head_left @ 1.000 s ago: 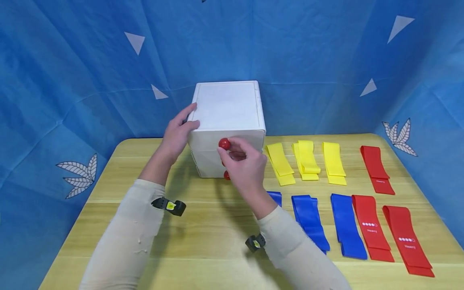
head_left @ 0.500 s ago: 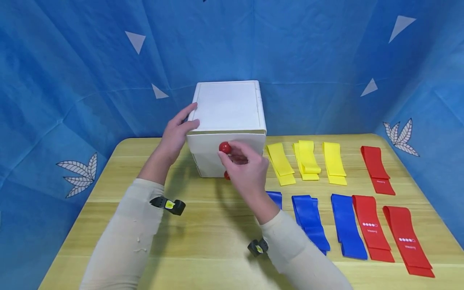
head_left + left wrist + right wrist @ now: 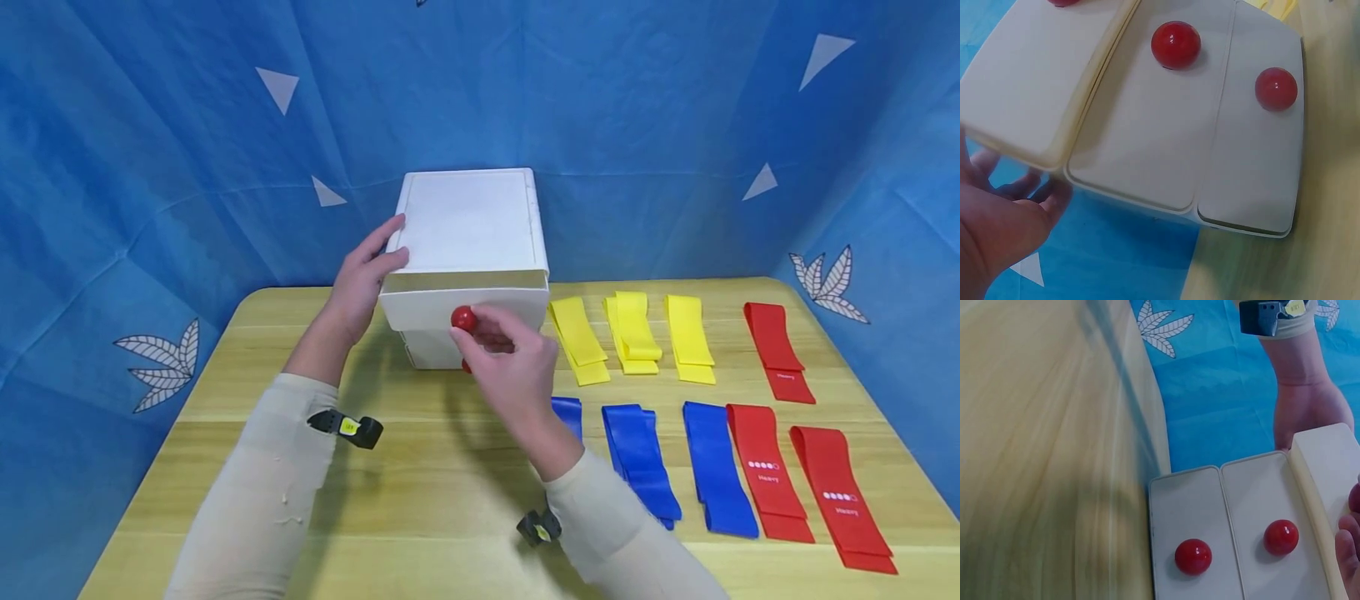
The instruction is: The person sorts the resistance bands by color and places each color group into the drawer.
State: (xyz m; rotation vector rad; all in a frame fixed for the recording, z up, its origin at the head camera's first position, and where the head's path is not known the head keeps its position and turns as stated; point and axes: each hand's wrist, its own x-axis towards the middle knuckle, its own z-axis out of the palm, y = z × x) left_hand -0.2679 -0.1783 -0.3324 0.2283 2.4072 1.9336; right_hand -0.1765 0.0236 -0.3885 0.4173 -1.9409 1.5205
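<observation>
A white three-drawer cabinet (image 3: 468,218) stands at the back of the table, its top drawer (image 3: 420,310) partly pulled out. Thumb and index finger of my right hand (image 3: 517,362) pinch that drawer's round red knob (image 3: 463,318). My left hand (image 3: 358,287) rests spread against the cabinet's upper left side, thumb and a fingertip on its top edge. Flush in the cabinet, the middle drawer (image 3: 1141,119) and bottom drawer (image 3: 1247,169) each bear a red knob. From above, a narrow gap shows behind the top drawer's front; the drawer's floor is hidden.
Right of the cabinet lie folded yellow bands (image 3: 633,333), blue bands (image 3: 720,467) and red bands (image 3: 843,500), several in all, flat on the wooden table (image 3: 420,508). One blue band is partly behind my right wrist. A blue curtain (image 3: 637,125) hangs close behind the cabinet.
The top drawer has slid out toward me from closed, my right hand moving back with its knob. My left hand has stayed on the cabinet's side.
</observation>
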